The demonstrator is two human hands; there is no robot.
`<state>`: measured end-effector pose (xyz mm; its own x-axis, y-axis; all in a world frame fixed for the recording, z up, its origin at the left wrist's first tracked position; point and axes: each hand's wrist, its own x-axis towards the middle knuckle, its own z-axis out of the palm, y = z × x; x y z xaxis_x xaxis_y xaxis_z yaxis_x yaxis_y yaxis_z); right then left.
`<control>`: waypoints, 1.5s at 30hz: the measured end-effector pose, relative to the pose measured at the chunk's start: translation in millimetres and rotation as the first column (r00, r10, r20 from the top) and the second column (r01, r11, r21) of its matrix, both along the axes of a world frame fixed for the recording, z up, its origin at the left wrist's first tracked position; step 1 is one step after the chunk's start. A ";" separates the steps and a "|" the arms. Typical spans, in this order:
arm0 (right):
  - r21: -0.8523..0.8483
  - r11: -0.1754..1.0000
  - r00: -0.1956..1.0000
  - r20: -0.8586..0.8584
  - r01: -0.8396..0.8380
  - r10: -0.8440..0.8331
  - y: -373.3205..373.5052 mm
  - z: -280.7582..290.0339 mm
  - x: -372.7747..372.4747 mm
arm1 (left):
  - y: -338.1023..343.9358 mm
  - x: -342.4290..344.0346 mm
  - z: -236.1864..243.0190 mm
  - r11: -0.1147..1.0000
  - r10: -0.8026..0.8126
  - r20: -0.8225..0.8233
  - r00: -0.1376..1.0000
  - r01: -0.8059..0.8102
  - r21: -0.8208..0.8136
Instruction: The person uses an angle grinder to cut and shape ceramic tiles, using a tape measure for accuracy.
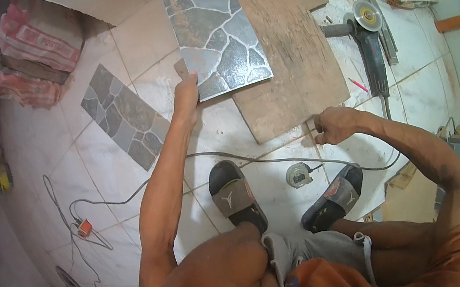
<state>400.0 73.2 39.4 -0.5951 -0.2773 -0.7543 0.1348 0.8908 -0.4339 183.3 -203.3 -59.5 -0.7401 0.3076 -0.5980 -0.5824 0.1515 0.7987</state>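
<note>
On the left, a narrow strip of grey stone-patterned tile (125, 116) lies on the floor (96, 185), and beside it the person's left hand (187, 97) pinches the lower left corner of a larger matching tile (219, 28), which overlaps the left side of a wooden board (294, 70). Farther right, past a tape measure (297, 175), the right hand (337, 124) is curled near the board's lower edge, though whether its fingers grip anything cannot be told. Beyond it lie a pink pencil (358, 84) and an angle grinder (372, 54).
</note>
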 end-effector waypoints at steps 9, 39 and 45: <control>-0.011 1.000 0.992 0.127 -0.024 0.025 -0.8 -28.0 20.4 | 8.0 17.4 -8.8 0.996 0.001 0.010 1.000 0.000 -0.089; -0.303 0.952 0.992 -0.102 0.040 -0.074 -81.0 -77.0 113.4 | 3.8 243.7 -12.2 0.496 -0.727 -0.676 0.117 0.771 -0.399; -0.429 0.875 0.955 -0.084 0.223 -0.284 -70.2 -55.4 95.0 | 4.8 223.9 -23.1 0.385 -0.768 -0.635 0.084 0.853 -0.352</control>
<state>495.0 3.0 -16.0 -0.7774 -0.3688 -0.5096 0.2425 0.5717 -0.7838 407.1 -198.6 -82.6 -0.1074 0.9930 -0.0492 0.4917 0.0961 0.8654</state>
